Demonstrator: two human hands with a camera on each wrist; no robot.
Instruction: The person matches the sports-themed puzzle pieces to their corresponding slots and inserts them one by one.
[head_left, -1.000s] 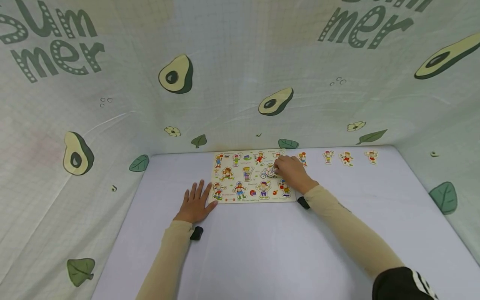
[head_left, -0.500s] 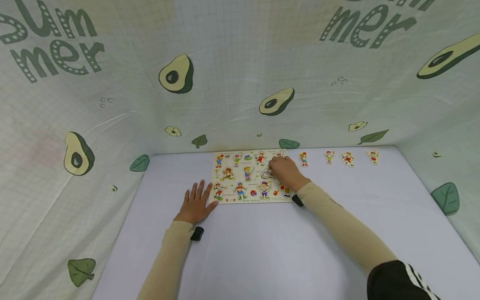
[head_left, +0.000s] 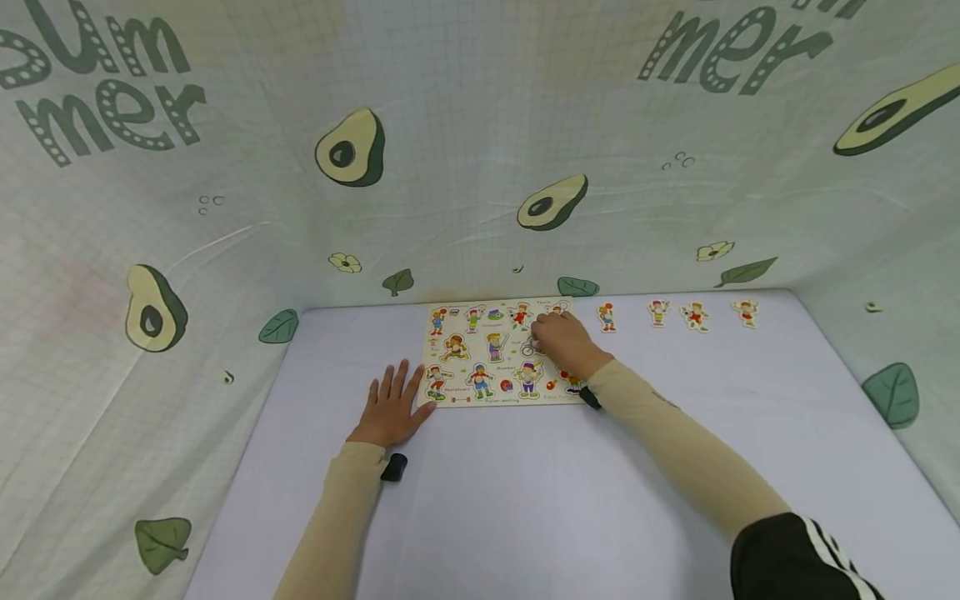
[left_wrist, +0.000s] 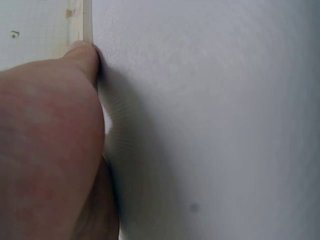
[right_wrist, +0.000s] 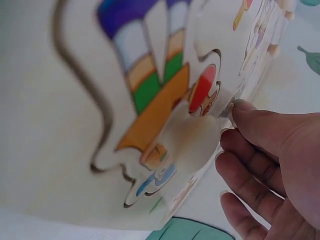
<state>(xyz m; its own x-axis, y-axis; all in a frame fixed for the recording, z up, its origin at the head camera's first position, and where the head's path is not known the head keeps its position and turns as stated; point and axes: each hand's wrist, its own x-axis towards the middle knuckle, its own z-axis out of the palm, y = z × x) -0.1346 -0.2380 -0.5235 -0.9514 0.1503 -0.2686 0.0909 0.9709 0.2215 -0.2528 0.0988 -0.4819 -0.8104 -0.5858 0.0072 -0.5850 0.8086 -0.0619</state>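
Pale table (head_left: 510, 500): spreading beneath all the fingers.
Puzzle board (head_left: 513, 352): lying right of the left fingers, under the right ones.
Left hand (head_left: 386, 410): resting released, fingers spreading straight, thumb touching the board's near corner.
Right hand (head_left: 567, 342): thumb and forefinger apparently pinching the bicycle piece (head_left: 528, 347), which the fingertips are partly hiding from me.
Four loose figure pieces (head_left: 696, 317): lying in a row right of the right fingers.

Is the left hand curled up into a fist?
No, in the head view the left hand lies with its fingers spread beside the puzzle board.
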